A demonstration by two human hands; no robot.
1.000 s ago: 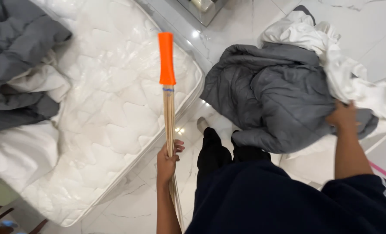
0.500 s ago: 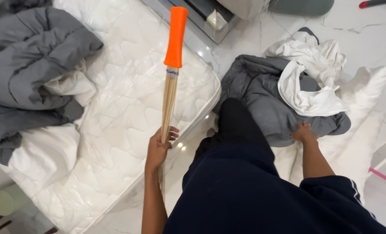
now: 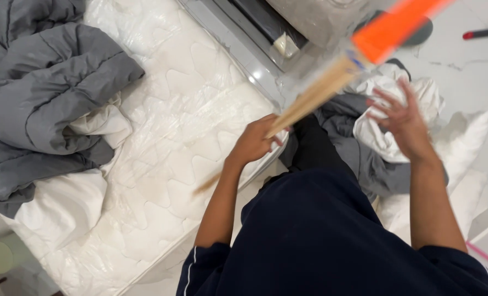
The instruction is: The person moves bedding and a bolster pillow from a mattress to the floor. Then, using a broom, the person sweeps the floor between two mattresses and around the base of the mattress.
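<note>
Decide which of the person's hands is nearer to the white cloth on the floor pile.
Right. The right hand hovers open just above the white cloth; the left hand grips the wooden stick further away, beside the mattress.

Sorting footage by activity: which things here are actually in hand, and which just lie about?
In hand: wooden stick with orange tip, gripped by the left hand; right hand open over the white cloth.

Lying about: grey duvet, mattress, red-tipped rod.
</note>
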